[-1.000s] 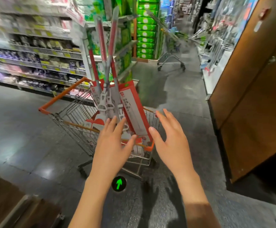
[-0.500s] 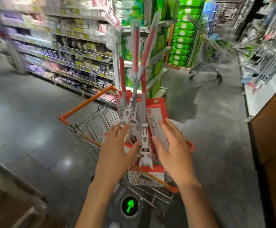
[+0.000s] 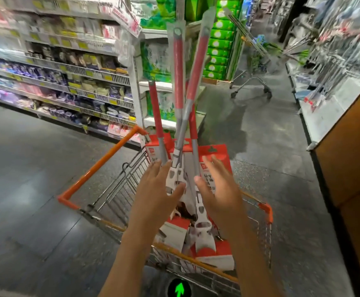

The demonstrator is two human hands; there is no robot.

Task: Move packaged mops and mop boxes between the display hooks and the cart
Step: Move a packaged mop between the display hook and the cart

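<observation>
Here both hands reach forward over the cart [image 3: 93, 168], a wire basket with orange rim and handle that stands directly ahead of and beneath them. The left hand [image 3: 155, 189] is spread with straight fingers, its thumb close to the white plastic head of a mop; whether it touches is hard to tell. The right hand [image 3: 219, 189] is likewise open, fingers extended, palm turned inward toward the left hand, and holds nothing. Between the two hands rise the packaged mops [image 3: 179, 99], several red-and-grey handles in clear wrapping that cross each other and lean upright out of the basket, their white heads down at hand level and below. Just beyond the fingertips stand the red mop boxes [image 3: 217, 153], upright in the far end of the cart, with more red and white packs lying under the hands. Farther ahead is a stack of green cartons [image 3: 219, 41]; to the left run stocked shelves [image 3: 67, 67].
</observation>
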